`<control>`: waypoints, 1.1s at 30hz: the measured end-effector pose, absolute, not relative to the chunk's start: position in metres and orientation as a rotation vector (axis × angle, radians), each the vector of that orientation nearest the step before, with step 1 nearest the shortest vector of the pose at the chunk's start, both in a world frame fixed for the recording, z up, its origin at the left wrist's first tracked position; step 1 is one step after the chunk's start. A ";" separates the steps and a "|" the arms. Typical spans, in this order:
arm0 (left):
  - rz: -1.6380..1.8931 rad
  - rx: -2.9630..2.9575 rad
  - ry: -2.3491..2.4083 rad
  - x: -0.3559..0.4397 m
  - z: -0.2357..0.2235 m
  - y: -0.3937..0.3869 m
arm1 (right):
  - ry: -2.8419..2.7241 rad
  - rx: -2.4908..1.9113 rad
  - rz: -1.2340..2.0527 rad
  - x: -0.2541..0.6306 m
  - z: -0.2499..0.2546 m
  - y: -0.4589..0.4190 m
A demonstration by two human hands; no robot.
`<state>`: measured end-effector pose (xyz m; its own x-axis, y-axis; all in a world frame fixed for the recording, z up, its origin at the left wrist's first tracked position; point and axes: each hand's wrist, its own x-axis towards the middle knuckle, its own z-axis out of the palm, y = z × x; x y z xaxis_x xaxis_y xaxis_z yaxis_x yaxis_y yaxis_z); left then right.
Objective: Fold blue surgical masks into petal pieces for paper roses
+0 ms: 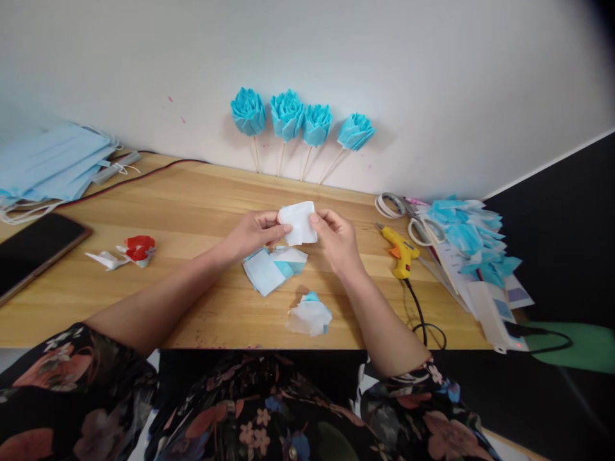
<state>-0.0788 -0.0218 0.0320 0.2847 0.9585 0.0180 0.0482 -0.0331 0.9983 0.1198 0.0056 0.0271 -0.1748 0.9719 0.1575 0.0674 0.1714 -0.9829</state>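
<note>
Between my two hands is a small white square of thin fabric (pixel 298 221), raised above the table. My left hand (pixel 259 232) pinches its left edge with thumb and fingers. On the opposite edge, my right hand (pixel 339 240) grips it the same way. Just below lies a loose pile of pale blue and white fabric squares (pixel 264 272). Closer to the front edge sits a crumpled white and blue scrap (pixel 311 315).
Several blue fabric flowers (pixel 287 114) on sticks lean against the wall. A yellow glue gun (pixel 401 251), scissors (pixel 426 232), a tape roll (pixel 389 205) and blue scraps (pixel 464 234) lie right. Face masks (pixel 57 160), a phone (pixel 41 250) and a red-white wrapper (pixel 139 248) lie left.
</note>
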 end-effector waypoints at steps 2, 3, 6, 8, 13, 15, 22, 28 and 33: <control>0.938 1.435 1.027 -0.079 0.031 -0.021 | -1.490 -1.073 1.101 0.121 0.025 0.006; 0.920 1.459 1.038 -0.079 0.031 -0.020 | -1.503 -1.068 1.077 0.121 0.025 0.006; 0.971 1.492 1.091 -0.080 0.031 -0.019 | -1.547 -1.047 1.025 0.122 0.026 0.005; 1.063 1.488 1.111 -0.079 0.032 -0.019 | -1.594 -1.052 0.978 0.123 0.028 0.003; 1.140 1.419 1.084 -0.076 0.033 -0.019 | -1.750 -1.092 0.813 0.120 0.034 -0.004; 1.108 1.359 1.071 -0.074 0.032 -0.020 | -1.810 -1.081 0.756 0.118 0.036 -0.007; 1.113 1.180 1.045 -0.073 0.027 -0.020 | -1.857 -1.077 0.668 0.117 0.036 -0.008; 1.190 1.171 1.046 -0.074 0.030 -0.020 | -1.718 -1.082 0.922 0.122 0.027 0.002; 1.149 1.229 1.024 -0.072 0.032 -0.024 | -1.681 -1.002 1.102 0.122 0.024 0.003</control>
<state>-0.0723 -0.0240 0.0320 0.1523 0.9880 0.0260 -0.0873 -0.0127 0.9961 0.1219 0.0027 0.0242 -0.3013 0.9256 0.2289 0.1592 0.2855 -0.9451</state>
